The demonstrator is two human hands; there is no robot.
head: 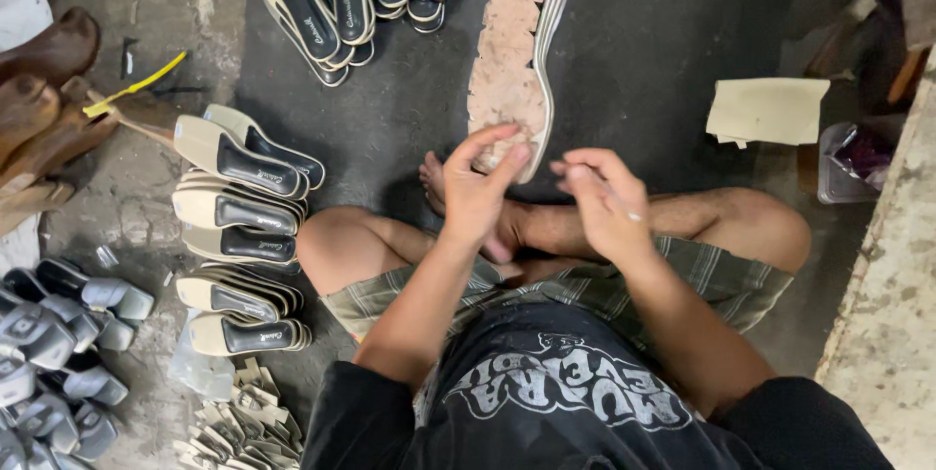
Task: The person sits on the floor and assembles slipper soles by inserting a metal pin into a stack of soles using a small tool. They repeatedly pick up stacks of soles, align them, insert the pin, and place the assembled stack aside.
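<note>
Both forearms rise to the left hand (476, 187), fingers pinching the sole strip (512, 51), and right hand (606, 199), curled around something hidden.

A dark, stained concrete floor (643, 31) fills the scene, paler and cracked toward the left (107, 207). On the near right runs a rough, pale concrete ledge (887, 314). Far right, the corner lies in shadow. The light is dim and even, brightest on the left.
</note>
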